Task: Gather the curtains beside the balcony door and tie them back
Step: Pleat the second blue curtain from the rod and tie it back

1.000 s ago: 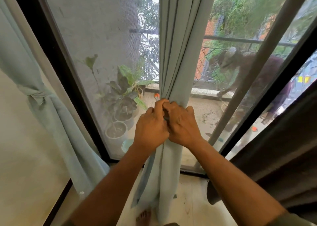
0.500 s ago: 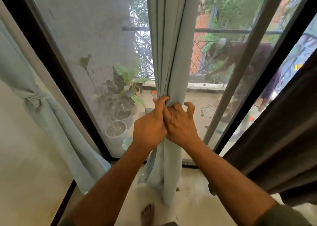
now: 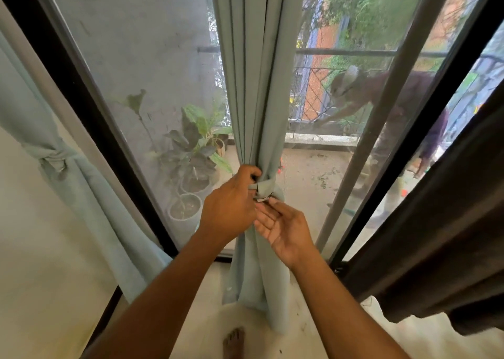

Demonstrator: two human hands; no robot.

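Note:
A pale green curtain hangs gathered in the middle of the glass balcony door. A matching fabric tie-back band wraps around it at waist height. My left hand pinches the band's left end against the bunched folds. Just below and to the right, my right hand is palm up with fingers spread, its fingertips touching the band's fastening. A second pale green curtain on the left wall is knotted back.
A dark brown curtain hangs at the right. Beyond the glass are potted plants, a railing, and a person bending over on the balcony. My bare foot stands on the light floor below.
Both hands were clamped together around the gathered curtain. Now the band shows around it, my right hand has let go and opened, and my left hand holds the band's end.

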